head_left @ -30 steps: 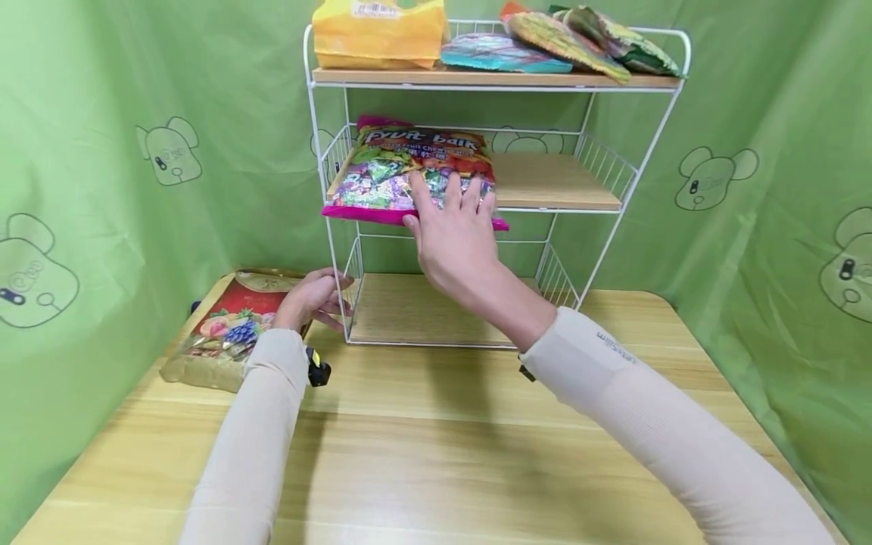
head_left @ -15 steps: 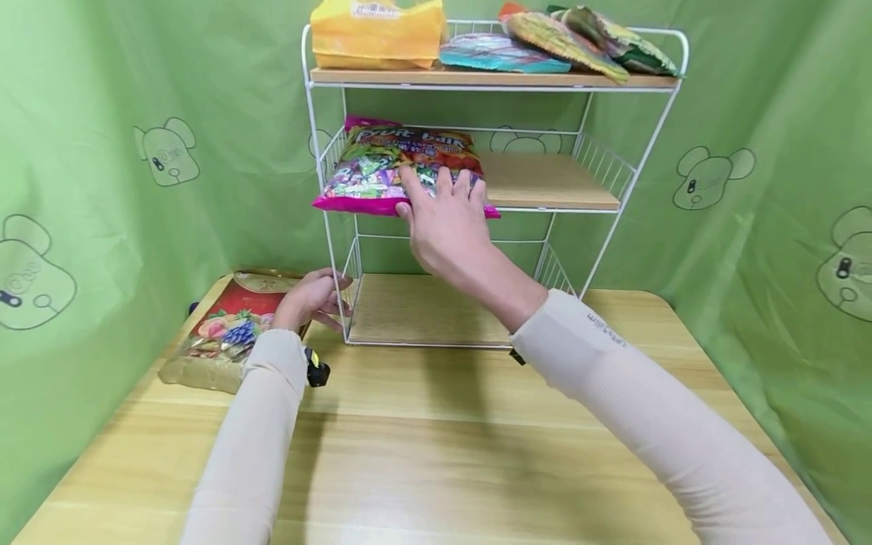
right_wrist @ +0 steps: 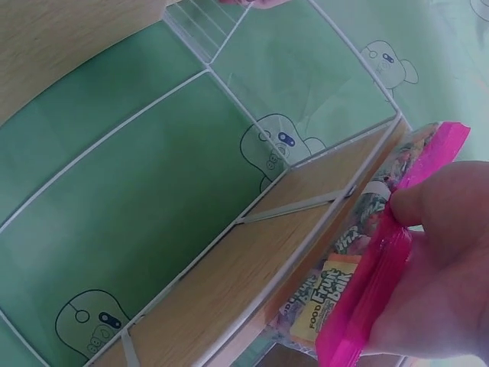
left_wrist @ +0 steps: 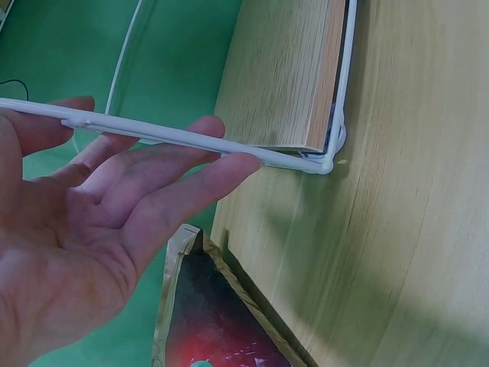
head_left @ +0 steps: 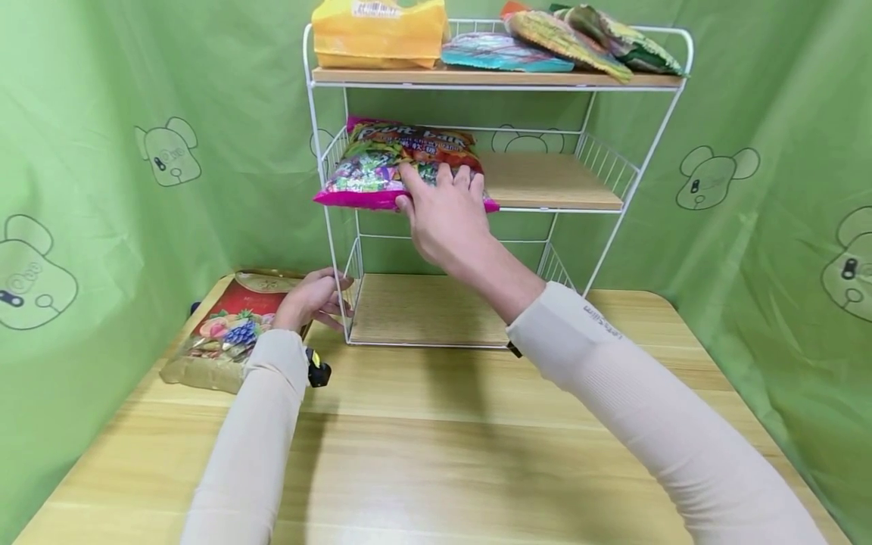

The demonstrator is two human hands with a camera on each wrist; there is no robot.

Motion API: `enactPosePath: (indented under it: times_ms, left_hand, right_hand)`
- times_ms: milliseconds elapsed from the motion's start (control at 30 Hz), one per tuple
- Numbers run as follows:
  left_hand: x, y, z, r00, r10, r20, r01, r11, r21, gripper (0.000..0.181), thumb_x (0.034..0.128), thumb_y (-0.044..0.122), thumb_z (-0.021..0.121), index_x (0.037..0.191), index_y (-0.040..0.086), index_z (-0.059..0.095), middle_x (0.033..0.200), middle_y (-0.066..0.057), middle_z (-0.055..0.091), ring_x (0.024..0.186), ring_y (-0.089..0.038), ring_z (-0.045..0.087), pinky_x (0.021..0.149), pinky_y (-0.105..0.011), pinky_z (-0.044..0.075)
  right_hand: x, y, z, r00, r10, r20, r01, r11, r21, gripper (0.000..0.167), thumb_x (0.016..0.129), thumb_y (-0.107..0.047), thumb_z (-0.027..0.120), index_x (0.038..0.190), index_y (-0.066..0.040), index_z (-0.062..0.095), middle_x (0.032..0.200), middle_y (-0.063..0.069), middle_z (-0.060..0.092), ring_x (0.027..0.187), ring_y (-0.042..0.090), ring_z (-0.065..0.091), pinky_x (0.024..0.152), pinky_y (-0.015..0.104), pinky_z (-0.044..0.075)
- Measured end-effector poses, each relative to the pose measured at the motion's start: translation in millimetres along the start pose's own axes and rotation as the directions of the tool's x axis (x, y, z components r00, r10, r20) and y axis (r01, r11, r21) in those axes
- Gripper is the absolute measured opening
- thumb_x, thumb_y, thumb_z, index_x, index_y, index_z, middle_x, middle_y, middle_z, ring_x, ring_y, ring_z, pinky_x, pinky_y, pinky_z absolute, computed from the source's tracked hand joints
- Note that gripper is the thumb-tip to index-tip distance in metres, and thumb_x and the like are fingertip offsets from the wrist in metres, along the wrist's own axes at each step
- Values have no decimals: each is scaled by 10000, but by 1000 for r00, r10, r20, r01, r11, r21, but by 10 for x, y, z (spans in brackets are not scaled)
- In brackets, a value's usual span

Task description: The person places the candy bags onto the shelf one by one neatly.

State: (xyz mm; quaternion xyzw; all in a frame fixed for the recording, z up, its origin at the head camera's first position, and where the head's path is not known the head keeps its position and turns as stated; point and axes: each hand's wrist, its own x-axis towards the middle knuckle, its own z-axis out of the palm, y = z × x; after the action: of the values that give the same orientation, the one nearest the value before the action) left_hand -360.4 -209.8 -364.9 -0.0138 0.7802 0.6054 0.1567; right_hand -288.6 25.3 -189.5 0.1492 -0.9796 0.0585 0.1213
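A pink-edged candy bag [head_left: 381, 170] printed "fruit balk" lies on the left of the rack's middle shelf, its front edge overhanging slightly. My right hand [head_left: 450, 219] holds its front edge, fingers spread over the top. In the right wrist view, the thumb [right_wrist: 409, 206] presses the pink seam [right_wrist: 374, 283]; the other fingers are hidden there. My left hand [head_left: 313, 299] is at the white wire rack's front left post [head_left: 334, 261], low down. The left wrist view has the fingers [left_wrist: 191, 187] lying around that post [left_wrist: 168, 136].
The rack's top shelf [head_left: 477, 78] bears a yellow bag [head_left: 378, 38], a blue packet [head_left: 500, 54] and crumpled packets [head_left: 572, 42]. A gold-and-red candy bag [head_left: 228, 325] lies on the table [head_left: 436, 454] beside my left hand. Green curtains [head_left: 75, 151] surround the table.
The candy bag has shifted slightly left and back onto the middle shelf, with my right hand moving along. My left hand stays at the post.
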Motion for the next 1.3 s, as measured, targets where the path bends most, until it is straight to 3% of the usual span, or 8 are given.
enactPosePath:
  times_ms: [400,533,767,1067,1300]
  left_hand:
    - [-9,26,8,1000,-7,19,7,1000,-9,396,1060,206,462,1404,14,426,852,-141,675,897,-339,738,854,-571,630]
    - [-19,38,3,1000,-12,24,12,1000,-11,424,1060,210,470,1427,6,407,870,-160,680,864,-313,744,868,-578,623]
    - [-24,24,2,1000,-11,24,11,1000,-22,444,1065,210,439,1461,15,392,917,-161,693,846,-286,746,902,-608,600]
    - [-7,13,6,1000,-13,18,14,1000,-9,404,1059,207,458,1414,17,422,951,-224,690,922,-355,736,869,-577,622]
    - [-7,27,-12,1000,-13,25,13,1000,-9,367,1058,209,464,1370,17,433,969,-261,688,906,-354,738,874,-587,617]
  right_hand:
    - [-16,57,56,999,-15,-36,14,999,-32,596,1082,-508,233,1638,-328,113,1635,297,218,1515,538,142,1292,613,68]
    - [-14,92,51,998,-31,-63,30,999,-12,605,1069,-541,285,1628,-344,162,1627,272,267,1512,523,179,1286,603,116]
    - [-32,152,11,998,-20,-55,23,999,50,707,1038,-587,390,1638,-331,117,1640,197,299,1524,488,188,1293,581,131]
    - [-75,255,-91,991,-18,-135,52,964,259,863,978,-526,606,1628,-153,176,1578,178,422,1447,396,402,1254,523,308]
    - [-159,408,-199,988,49,-149,16,912,410,761,1021,-531,516,1624,-186,205,1563,143,457,1430,324,457,1220,462,389]
